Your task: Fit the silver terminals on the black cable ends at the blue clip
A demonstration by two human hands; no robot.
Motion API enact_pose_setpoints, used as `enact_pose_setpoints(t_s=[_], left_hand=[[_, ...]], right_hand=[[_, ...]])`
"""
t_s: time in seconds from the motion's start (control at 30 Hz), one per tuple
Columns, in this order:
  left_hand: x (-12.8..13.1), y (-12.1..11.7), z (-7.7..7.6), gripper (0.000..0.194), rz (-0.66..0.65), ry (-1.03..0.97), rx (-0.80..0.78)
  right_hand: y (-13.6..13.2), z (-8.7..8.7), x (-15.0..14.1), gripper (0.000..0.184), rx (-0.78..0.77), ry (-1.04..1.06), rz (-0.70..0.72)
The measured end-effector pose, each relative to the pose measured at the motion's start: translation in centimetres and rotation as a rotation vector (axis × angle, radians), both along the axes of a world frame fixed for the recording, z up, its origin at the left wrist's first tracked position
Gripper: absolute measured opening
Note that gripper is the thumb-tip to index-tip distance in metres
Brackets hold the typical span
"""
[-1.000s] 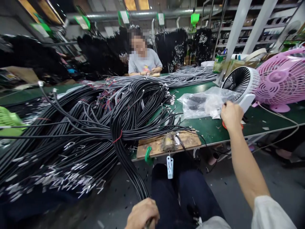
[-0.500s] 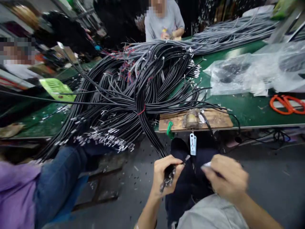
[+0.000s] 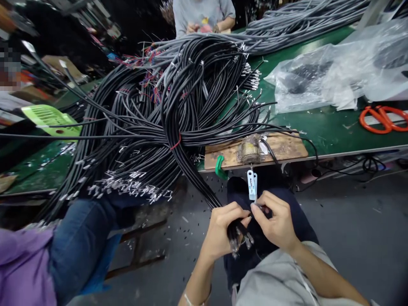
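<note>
Gathered in my left hand (image 3: 218, 231) is a bundle of black cables (image 3: 200, 189), whose stripped ends poke out below the fingers. The bundle runs up to the table, where a red tie wraps it. My right hand (image 3: 277, 223) is pinched closed just under a light blue clip (image 3: 252, 187). Something small and pale shows between its fingertips and the clip, too small to name. The clip hangs from the shaft of a small motor (image 3: 250, 152) on a wooden board (image 3: 219, 156) at the table edge.
A big heap of black cables (image 3: 134, 140) covers the left of the green table (image 3: 331, 136). Grey cables (image 3: 287, 32) lie behind. On the right are plastic bags (image 3: 312, 80) and orange-handled scissors (image 3: 376, 120). A green clamp (image 3: 219, 168) grips the board. Co-workers sit opposite and at left.
My right hand has moved left and forward, from apart over my lap to just below the blue clip. My left hand still holds the cables, their ends now turned further downward. The view has shifted.
</note>
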State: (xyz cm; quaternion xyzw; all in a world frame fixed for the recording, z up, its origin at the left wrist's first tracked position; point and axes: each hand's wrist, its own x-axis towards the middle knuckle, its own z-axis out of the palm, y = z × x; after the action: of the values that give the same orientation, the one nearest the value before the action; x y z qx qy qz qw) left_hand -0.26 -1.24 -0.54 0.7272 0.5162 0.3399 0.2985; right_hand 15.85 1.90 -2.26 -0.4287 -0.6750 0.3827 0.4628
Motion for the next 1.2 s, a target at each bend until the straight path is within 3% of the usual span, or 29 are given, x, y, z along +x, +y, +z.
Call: enact_pose_setpoints(t_s=[0.13,0.3,0.4,0.47,0.57,0.63,0.73,0.83,1.03,1.13,1.2], left_hand=[[0.0,0.0,-0.1,0.014,-0.039,0.125,-0.061],[0.6,0.0,-0.6,0.014,0.104,0.067,0.043],[0.9,0.1,-0.7,0.013,0.127,0.057,0.072],[1.0,0.2,-0.6,0.008,0.123,0.058,0.082],[1.0,0.4,-0.5,0.008,0.11,0.073,0.089],[1.0,0.5,-0.6,0.012,0.119,0.083,0.094],[1.0,0.6,-1.0,0.007,0.157,0.054,0.124],[1.1,0.4,-1.3,0.003,0.17,0.019,0.172],[1.1,0.1,-0.6,0.01,0.168,0.04,0.287],[0.9,0.1,-0.2,0.011,0.157,0.065,0.247],[0.9,0.0,-0.1,0.012,0.146,0.083,0.212]], right_hand=[[0.8,-1.3,-0.7,0.032,-0.132,-0.012,0.029],[2.7,-1.6,1.1,0.042,-0.34,0.132,0.088],[3.1,-1.0,2.1,0.025,-0.339,0.071,0.254],[2.8,-0.9,1.8,0.016,-0.32,0.094,0.219],[1.9,-1.5,0.3,0.02,-0.353,0.34,0.065],[1.2,-2.0,-0.9,0.019,-0.459,0.594,0.024],[0.5,-2.4,-2.2,0.019,-0.761,0.973,0.072],[0.3,-2.4,-2.6,0.02,-0.966,1.147,0.145],[1.3,-2.5,-1.4,0.024,-0.862,1.032,0.269],[1.7,-2.6,-0.3,0.025,-0.63,0.809,0.329],[1.7,-2.6,0.0,0.016,-0.425,0.624,0.337]])
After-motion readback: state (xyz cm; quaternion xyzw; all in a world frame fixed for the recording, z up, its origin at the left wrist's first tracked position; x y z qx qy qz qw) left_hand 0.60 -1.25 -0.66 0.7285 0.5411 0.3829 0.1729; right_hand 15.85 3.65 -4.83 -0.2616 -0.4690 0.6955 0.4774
